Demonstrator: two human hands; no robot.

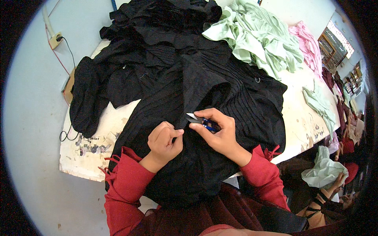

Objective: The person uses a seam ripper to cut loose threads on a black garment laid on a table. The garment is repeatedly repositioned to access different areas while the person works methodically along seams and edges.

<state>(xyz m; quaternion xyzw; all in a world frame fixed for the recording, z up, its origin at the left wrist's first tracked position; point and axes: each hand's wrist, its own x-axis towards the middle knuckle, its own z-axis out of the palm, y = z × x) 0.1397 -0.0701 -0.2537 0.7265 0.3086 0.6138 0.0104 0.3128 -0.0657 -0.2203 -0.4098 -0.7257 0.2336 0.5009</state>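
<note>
A large black pleated garment point(157, 102) is spread over the table and down toward my lap. In my right hand point(220, 133) is a small pair of thread snips point(202, 122) with dark blue handles, its pale blade tips pointing left over the black cloth. Close by on the left, my left hand point(165, 141) is closed, its fingers curled and the thumb pressed against them. Whatever it may pinch is too small or too hidden to make out. The two hands are apart, just above the garment.
Pale green cloth point(260, 35) and pink cloth point(309, 43) lie heaped at the table's far right. The worn, pale tabletop point(94, 157) shows at the left. A plug socket point(55, 40) with a black cord is on the left wall. At the right, another person's hand point(338, 181) holds pale green cloth.
</note>
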